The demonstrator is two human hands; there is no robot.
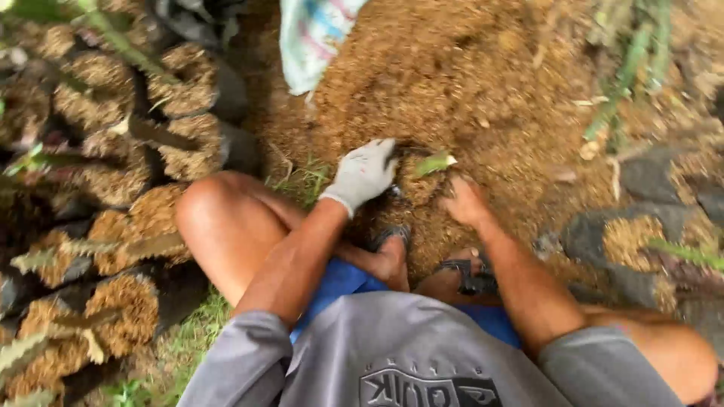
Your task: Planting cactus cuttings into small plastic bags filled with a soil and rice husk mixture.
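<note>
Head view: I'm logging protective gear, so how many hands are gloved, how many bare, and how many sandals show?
Grey fabric-gloved left hand: 1
Bare right hand: 1
Dark strapped sandals: 2
Total: 4

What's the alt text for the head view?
A squatting person's grey-gloved left hand and bare right hand press into a mound of brown sawdust-like mulch around a small green leaf cutting. Black mulch-filled nursery bags stand at left.

1 head camera, looking steeply down, close over the lap
</note>
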